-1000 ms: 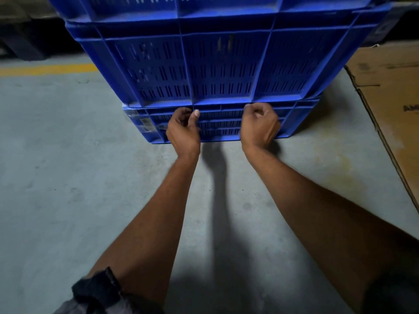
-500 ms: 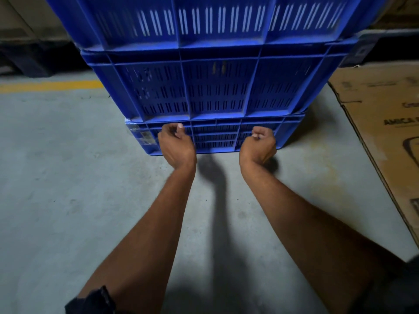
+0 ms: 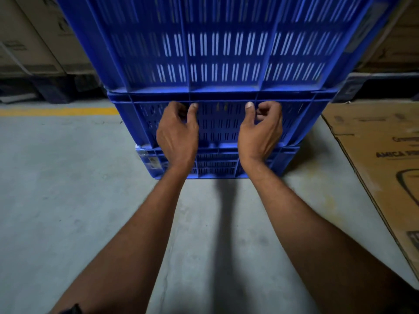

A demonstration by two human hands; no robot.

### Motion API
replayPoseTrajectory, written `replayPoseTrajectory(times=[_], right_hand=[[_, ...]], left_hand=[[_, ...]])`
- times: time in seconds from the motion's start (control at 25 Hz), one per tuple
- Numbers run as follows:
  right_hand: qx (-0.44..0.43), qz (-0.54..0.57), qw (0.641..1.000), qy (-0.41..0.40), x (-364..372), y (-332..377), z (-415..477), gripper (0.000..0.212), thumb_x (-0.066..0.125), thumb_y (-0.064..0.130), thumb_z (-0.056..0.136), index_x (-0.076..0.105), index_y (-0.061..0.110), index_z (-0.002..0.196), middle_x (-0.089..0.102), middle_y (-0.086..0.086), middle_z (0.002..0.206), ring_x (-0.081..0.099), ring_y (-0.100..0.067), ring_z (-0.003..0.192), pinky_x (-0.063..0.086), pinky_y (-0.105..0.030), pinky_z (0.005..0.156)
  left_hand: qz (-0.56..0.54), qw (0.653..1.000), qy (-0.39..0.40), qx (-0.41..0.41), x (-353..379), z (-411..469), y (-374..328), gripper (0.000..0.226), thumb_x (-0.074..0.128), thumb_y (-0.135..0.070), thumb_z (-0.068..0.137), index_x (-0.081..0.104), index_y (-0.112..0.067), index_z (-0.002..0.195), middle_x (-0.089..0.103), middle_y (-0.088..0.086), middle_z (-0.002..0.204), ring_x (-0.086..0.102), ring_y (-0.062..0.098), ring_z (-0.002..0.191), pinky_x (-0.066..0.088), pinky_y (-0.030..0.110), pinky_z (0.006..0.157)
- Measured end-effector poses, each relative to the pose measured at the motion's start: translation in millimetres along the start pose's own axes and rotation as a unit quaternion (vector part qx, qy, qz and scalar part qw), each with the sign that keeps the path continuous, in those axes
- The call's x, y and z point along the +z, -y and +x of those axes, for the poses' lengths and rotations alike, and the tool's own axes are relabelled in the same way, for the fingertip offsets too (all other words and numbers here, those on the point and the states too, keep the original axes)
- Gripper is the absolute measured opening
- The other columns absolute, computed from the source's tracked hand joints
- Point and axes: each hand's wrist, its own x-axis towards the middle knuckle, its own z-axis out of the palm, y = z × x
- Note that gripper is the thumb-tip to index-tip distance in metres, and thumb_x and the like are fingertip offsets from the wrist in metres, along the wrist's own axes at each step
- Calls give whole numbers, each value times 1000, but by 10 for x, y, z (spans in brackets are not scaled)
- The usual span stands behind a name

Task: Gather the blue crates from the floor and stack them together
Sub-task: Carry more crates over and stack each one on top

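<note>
While stack of blue crates [image 3: 217, 123] sits on floor [image 3: 68, 200] | left hand [image 3: 178, 134], right hand [image 3: 260, 132] half-curled at middle crate rim, holding nothing clearly | next likely: hook rim, lift

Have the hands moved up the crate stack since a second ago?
Yes. Both the left hand and right hand rose from the bottom crate to the rim of the middle crate.

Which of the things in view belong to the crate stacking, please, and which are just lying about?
Job: top crate; middle crate; bottom crate; left hand; right hand.
Lying about: flattened cardboard; cartons; yellow floor line.
</note>
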Motion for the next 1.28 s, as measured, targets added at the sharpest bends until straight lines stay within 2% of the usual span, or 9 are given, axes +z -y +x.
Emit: replayPoseTrajectory(times=[0.16, 0.36, 0.52, 0.84, 1.0, 1.04, 1.12, 1.2, 1.28], right_hand=[[-36, 10, 999, -18, -33, 69, 53, 19, 63, 31, 96, 55, 14, 96, 62, 3, 82, 61, -15, 74, 44, -27, 64], [-59, -37, 998, -9, -60, 43, 173, 18, 63, 33, 98, 61, 16, 104, 63, 8, 78, 59, -13, 73, 42, -29, 60], [-104, -64, 993, -5, -51, 4, 246, 28, 60, 38, 98, 68, 17, 116, 72, 3, 88, 63, -12, 78, 35, -19, 64], [-257, -183, 948, 44, -328, -176, 506, 23, 63, 34, 99, 73, 19, 113, 65, -5, 85, 57, -26, 79, 44, -38, 59], [-124, -183, 972, 82, -873, -416, 789, 32, 61, 37, 97, 57, 25, 126, 63, 3, 91, 57, -18, 86, 48, -35, 67], [-88, -159, 980, 83, -933, -506, 761, 33, 60, 35, 98, 53, 27, 129, 63, 6, 88, 57, -17, 82, 47, -33, 67], [-31, -116, 988, 95, -961, -702, 565, 28, 62, 30, 96, 54, 23, 122, 65, 7, 83, 61, -17, 75, 46, -32, 65], [99, -113, 984, 90, -862, -1073, 331, 12, 67, 29, 93, 62, 18, 96, 70, 1, 79, 67, -24, 74, 52, -35, 68], [338, -75, 934, 93, -739, -1424, 139, 27, 71, 35, 89, 67, 14, 71, 74, -5, 71, 71, -27, 70, 59, -40, 70]], left_hand=[[18, 995, -29, 96, -102, 24, -79, 38, 62, -56, 94, 60, -19, 103, 66, -9, 91, 61, 4, 72, 40, 16, 61], [12, 992, -43, 118, -12, 155, -133, 28, 59, -44, 100, 64, -21, 116, 52, -1, 128, 66, 9, 86, 56, 22, 68], [-1, 987, -75, 145, -50, 270, -86, 22, 63, -38, 99, 70, -18, 93, 64, -5, 109, 61, 7, 79, 53, 29, 62], [75, 989, -79, 103, -124, 172, -247, 28, 57, -47, 100, 66, -21, 94, 61, -7, 106, 59, 8, 74, 40, 22, 59], [106, 958, 81, 253, 104, -294, -391, 21, 63, -41, 97, 66, -21, 92, 62, -6, 97, 54, 10, 73, 37, 26, 54], [93, 960, 156, 211, 276, -460, -384, 22, 62, -44, 97, 65, -23, 90, 62, -8, 93, 54, 11, 72, 38, 27, 55], [-38, 964, 257, -50, 688, -766, -321, 26, 65, -45, 94, 65, -20, 85, 64, -8, 78, 58, 15, 68, 49, 30, 58], [-222, 868, 282, -344, 1029, -1035, -252, 27, 66, -36, 96, 63, -12, 85, 61, 0, 67, 58, 21, 61, 53, 32, 52], [-272, 809, 256, -454, 1223, -1195, -231, 25, 65, -30, 99, 60, -10, 86, 61, 5, 70, 58, 20, 59, 54, 28, 48]])
